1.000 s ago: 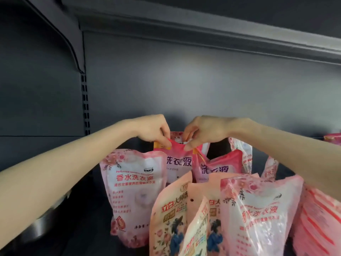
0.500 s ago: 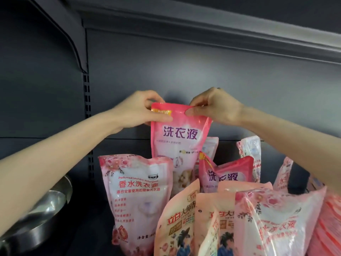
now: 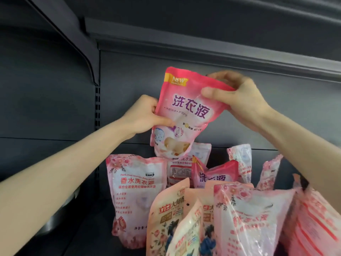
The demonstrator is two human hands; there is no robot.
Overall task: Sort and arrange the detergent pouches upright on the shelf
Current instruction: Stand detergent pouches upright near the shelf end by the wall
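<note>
A bright pink detergent pouch with a yellow "NEW" corner hangs in the air in front of the dark shelf back, tilted slightly. My left hand grips its left edge at mid-height. My right hand pinches its top right corner. Below stand several other pouches: a pale rose-printed pouch upright at the left, a second bright pink pouch leaning behind the front row, and peach pouches at the front.
A crinkled clear-wrapped rose pouch and a red-striped pack crowd the right front. A steel bowl sits low at the left, partly behind my left arm. The upper shelf's underside runs overhead, a slotted upright at the left.
Both hands have lifted the bright pink pouch out of the back row and higher. My left hand has slid from its top edge down to its left side.
</note>
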